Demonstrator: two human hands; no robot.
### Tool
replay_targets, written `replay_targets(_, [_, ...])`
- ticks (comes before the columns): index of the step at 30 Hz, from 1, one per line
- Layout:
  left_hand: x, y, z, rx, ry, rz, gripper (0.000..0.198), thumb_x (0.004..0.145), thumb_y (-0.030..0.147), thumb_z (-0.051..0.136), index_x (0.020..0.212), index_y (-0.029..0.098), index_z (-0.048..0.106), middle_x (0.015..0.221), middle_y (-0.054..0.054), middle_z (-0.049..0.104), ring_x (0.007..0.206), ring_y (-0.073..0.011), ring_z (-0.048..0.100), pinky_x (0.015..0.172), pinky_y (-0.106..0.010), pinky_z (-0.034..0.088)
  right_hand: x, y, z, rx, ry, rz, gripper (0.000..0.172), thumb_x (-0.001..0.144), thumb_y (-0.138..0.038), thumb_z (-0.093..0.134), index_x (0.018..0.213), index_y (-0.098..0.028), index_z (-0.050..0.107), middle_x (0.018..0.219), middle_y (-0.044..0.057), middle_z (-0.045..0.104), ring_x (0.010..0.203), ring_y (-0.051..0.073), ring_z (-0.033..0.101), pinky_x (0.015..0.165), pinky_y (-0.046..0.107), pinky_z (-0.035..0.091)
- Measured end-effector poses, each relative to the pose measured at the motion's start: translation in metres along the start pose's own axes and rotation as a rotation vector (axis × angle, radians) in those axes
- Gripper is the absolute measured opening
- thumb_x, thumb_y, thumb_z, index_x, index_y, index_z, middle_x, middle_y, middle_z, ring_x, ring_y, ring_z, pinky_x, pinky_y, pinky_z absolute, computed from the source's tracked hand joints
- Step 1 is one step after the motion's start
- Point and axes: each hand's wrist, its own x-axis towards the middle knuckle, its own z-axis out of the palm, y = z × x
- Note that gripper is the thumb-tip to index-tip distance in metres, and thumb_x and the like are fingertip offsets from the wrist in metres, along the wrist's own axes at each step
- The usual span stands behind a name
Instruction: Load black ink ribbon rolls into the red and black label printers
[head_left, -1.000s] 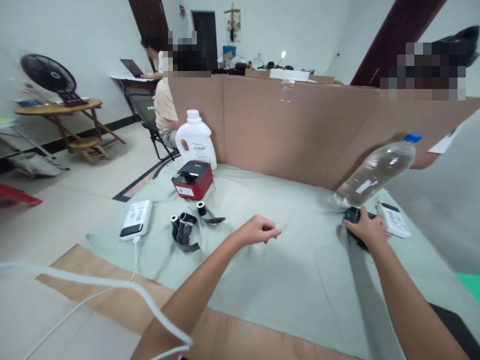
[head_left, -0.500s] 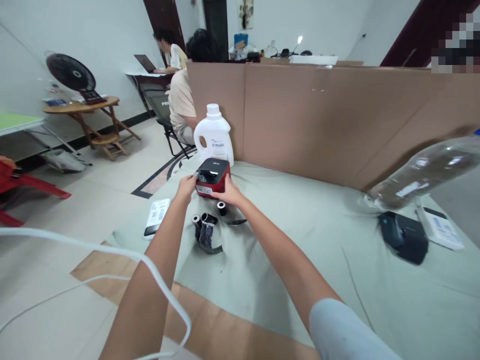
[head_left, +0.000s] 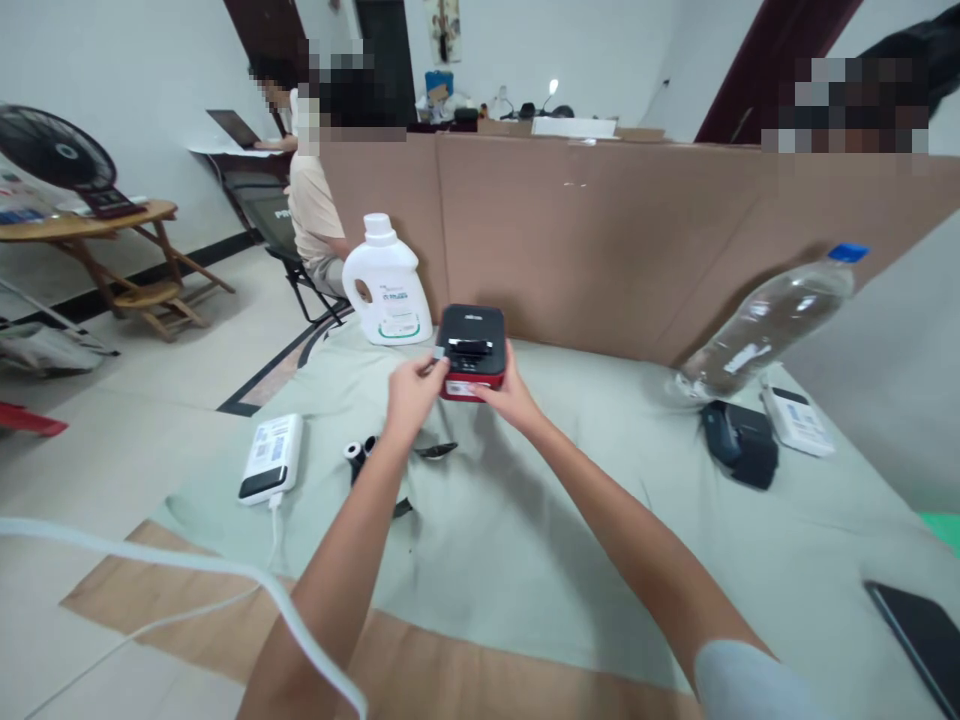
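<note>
A small red and black label printer [head_left: 472,345] is held up off the pale green cloth [head_left: 570,500] between both my hands. My left hand [head_left: 413,387] grips its left side, fingers closed on the edge. My right hand [head_left: 513,396] clasps its right side from below. Under my left forearm lie black ribbon spools [head_left: 358,452] with a loose strip of tape [head_left: 435,451]. A white power bank [head_left: 271,458] with a cable rests at the left of the cloth.
A white detergent jug [head_left: 385,286] stands against the cardboard partition [head_left: 600,240]. A clear water bottle [head_left: 765,322] leans at the right above a black device [head_left: 739,442] and a white device [head_left: 799,421]. A dark phone [head_left: 919,640] lies at the lower right. People sit behind the partition.
Both hands have lifted the red printer and brought it nearer and to the right, away from the jug. A second ago the right hand was on the black device.
</note>
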Motion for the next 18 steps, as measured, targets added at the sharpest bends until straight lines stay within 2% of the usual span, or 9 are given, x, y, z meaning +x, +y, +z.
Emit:
replay_targets(2, [-0.026,0.019,0.032,0.036,-0.152,0.090,0.035,0.087,0.041,0.061,0.102,0.014,0.078,0.093,-0.005,0.079,0.093,-0.0232,0.071,0.084,-0.027,0.051,-0.031,0.009,-0.040,-0.007,0.091,-0.002,0.112,0.074,-0.048,0.077,0.160,-0.017,0.013,0.158,0.016,0.042,0.143,0.029,0.046,0.116,0.044,0.040])
replay_targets(4, [-0.048,0.031,0.059,0.039,-0.288,0.117,0.035,0.088,0.040,0.058,0.101,0.015,0.078,0.088,-0.003,0.079,0.087,-0.0225,0.072,0.079,-0.026,0.050,-0.063,0.018,-0.070,-0.035,0.171,0.019,0.109,0.073,-0.053,0.076,0.158,-0.015,0.019,0.156,0.018,0.044,0.141,0.030,0.047,0.115,0.045,0.041])
replay_targets(7, [-0.066,0.037,0.087,0.062,-0.436,0.093,0.030,0.087,0.037,0.058,0.093,0.016,0.079,0.086,-0.004,0.079,0.085,-0.0230,0.072,0.075,-0.026,0.049,-0.099,0.031,-0.094,-0.071,0.249,0.071,0.100,0.075,-0.052,0.075,0.154,-0.016,0.026,0.150,0.018,0.050,0.136,0.031,0.053,0.112,0.046,0.044])
replay_targets(9, [-0.071,0.038,0.096,0.103,-0.500,0.061,0.027,0.086,0.035,0.060,0.090,0.016,0.079,0.083,-0.005,0.078,0.082,-0.0234,0.071,0.073,-0.026,0.048,-0.114,0.037,-0.099,-0.066,0.267,0.102,0.092,0.077,-0.048,0.074,0.152,-0.017,0.030,0.147,0.017,0.053,0.133,0.030,0.055,0.111,0.046,0.046])
replay_targets(12, [-0.075,0.037,0.102,0.148,-0.525,0.033,0.026,0.086,0.034,0.061,0.088,0.015,0.079,0.082,-0.005,0.078,0.081,-0.0237,0.071,0.072,-0.027,0.047,-0.125,0.041,-0.102,-0.046,0.259,0.120,0.086,0.079,-0.044,0.073,0.150,-0.018,0.032,0.145,0.016,0.054,0.132,0.029,0.055,0.112,0.047,0.045])
replay_targets(18, [-0.084,0.040,0.101,0.116,-0.563,0.023,0.028,0.088,0.034,0.060,0.097,0.018,0.080,0.094,-0.006,0.080,0.088,-0.0258,0.074,0.078,-0.028,0.050,-0.139,0.050,-0.106,-0.084,0.269,0.147,0.094,0.079,-0.044,0.073,0.156,-0.019,0.025,0.150,0.017,0.049,0.136,0.032,0.051,0.114,0.053,0.042])
